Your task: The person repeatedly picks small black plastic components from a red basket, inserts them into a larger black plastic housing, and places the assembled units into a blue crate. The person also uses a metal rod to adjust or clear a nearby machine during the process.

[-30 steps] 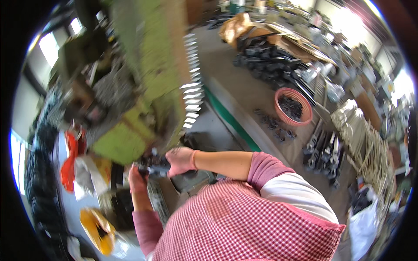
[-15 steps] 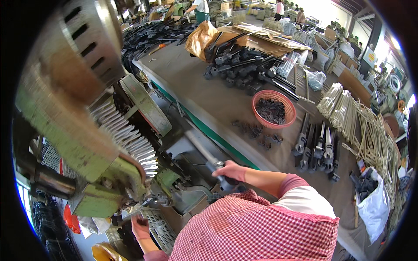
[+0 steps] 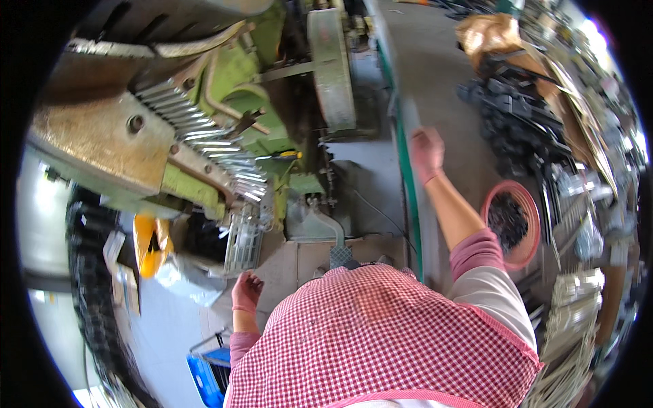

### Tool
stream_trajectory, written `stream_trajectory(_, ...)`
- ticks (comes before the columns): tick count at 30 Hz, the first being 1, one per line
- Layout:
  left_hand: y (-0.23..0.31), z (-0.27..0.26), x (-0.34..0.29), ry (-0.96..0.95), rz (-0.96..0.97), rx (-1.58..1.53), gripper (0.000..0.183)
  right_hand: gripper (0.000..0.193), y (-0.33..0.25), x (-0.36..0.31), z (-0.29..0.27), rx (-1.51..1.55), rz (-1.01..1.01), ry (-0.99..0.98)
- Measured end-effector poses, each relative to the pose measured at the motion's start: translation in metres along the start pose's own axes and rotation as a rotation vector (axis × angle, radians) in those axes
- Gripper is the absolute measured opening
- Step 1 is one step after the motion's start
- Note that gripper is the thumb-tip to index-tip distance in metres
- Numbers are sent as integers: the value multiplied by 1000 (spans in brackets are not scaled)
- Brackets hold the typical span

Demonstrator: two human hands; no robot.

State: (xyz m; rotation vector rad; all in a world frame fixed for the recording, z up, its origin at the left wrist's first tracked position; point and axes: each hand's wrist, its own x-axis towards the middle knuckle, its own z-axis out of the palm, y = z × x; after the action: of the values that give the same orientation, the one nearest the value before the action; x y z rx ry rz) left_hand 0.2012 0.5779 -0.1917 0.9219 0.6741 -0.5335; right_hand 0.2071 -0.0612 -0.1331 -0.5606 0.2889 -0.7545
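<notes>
My right hand (image 3: 427,153), in a pink glove, is stretched out ahead over the green-edged edge of a long grey worktable (image 3: 442,81). It is blurred, and I cannot tell whether anything is in it. Down beside my hip, my left hand (image 3: 246,291), also gloved in pink, has loosely curled fingers and holds nothing. It hangs near a wire basket (image 3: 243,238) under a large green press machine (image 3: 224,75). A red-and-white checked apron covers my body at the bottom of the view.
The press carries a comb of metal fins (image 3: 218,153) and a big flywheel (image 3: 331,64). A foot pedal (image 3: 340,255) lies on the floor before me. A red basin (image 3: 532,238) of dark metal parts and piles of black parts (image 3: 524,129) sit on the table. A blue crate (image 3: 211,370) stands lower left.
My head has turned, so the press now fills the upper left. My right hand left the machine and reached out along the table edge. My left hand dropped to my side.
</notes>
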Motion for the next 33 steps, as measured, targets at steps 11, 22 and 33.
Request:
stream_trajectory(11, -61, 41, -84, -9, -62, -13, 20, 44, 281, -22, 120, -1985, -105, -921)
stream_trajectory(22, -50, 201, -22, -263, -50, 459, 31, 14, 208, -101, 44, -650, 835, -323)
stream_trajectory(33, -71, 358, -139, -891, 759, 597, 11, 30, -20, -217, 89, -120, 537, -755)
